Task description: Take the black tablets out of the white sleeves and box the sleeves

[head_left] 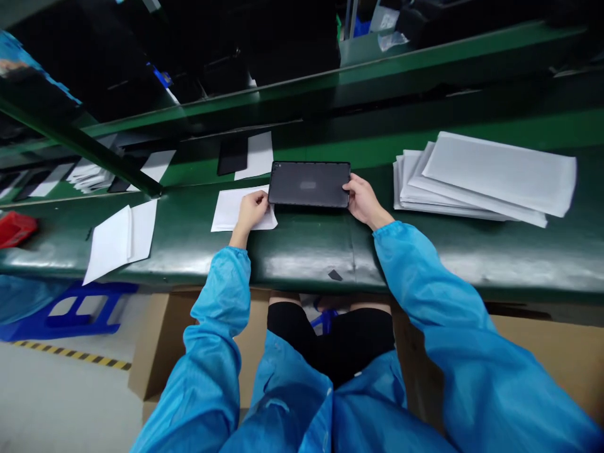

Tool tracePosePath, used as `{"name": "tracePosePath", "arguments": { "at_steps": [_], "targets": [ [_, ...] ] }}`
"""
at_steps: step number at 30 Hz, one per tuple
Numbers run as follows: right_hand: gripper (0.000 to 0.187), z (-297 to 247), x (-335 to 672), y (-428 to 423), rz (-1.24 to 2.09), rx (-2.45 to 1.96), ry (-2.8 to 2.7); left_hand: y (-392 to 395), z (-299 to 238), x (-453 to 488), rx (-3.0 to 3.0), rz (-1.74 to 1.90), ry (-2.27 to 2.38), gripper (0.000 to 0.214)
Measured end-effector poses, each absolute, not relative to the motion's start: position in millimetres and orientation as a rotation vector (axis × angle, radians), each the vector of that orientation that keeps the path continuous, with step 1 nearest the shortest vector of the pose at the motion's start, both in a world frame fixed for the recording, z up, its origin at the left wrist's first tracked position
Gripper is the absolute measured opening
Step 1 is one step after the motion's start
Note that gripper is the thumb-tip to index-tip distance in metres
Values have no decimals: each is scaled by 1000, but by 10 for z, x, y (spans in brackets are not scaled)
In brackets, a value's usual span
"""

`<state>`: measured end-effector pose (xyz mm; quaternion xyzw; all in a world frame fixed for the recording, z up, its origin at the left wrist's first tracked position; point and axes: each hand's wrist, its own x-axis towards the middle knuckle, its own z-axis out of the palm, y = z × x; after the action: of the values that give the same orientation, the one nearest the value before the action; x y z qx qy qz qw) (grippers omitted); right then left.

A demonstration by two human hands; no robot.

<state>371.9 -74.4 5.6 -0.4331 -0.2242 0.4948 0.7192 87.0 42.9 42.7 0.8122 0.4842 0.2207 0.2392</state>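
Note:
A dark grey tablet back cover lies flat on the green bench in front of me. My left hand grips its left edge with curled fingers and also rests on a white sheet. My right hand holds the right edge with fingers closed around it. Both arms wear blue sleeves.
A stack of white pouches lies to the right. More white sheets sit at the left, and dark covers with sheets lie on the belt behind. A red tray is far left. Cardboard boxes stand below the bench.

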Motion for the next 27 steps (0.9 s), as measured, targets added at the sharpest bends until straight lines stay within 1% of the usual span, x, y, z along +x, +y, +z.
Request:
{"name": "tracePosePath", "arguments": {
  "at_steps": [2, 7, 12, 16, 19, 24, 27],
  "targets": [
    [27, 9, 3727, -747, 1068, -979, -514, 430, 412, 852, 2209, 616, 1288, 20],
    [25, -100, 3750, -753, 998, -1040, -594, 389, 380, 852, 2202, 718, 1288, 14],
    [27, -115, 3736, -786, 951, -1093, -696, 400, 327, 835, 2222, 837, 1338, 15],
    [31, -29, 3715, -853, 996, -1133, -833, 447, 267, 803, 2199, 956, 1425, 22],
    [33, 62, 3695, -899, 1033, -1157, -906, 464, 237, 800, 2172, 1017, 1458, 22],
    [36, 169, 3643, -951, 1110, -1165, -943, 419, 247, 819, 2242, 987, 1438, 23],
    [42, 210, 3607, -975, 1186, -1142, -939, 379, 264, 828, 2327, 948, 1418, 21]
  ]
}}
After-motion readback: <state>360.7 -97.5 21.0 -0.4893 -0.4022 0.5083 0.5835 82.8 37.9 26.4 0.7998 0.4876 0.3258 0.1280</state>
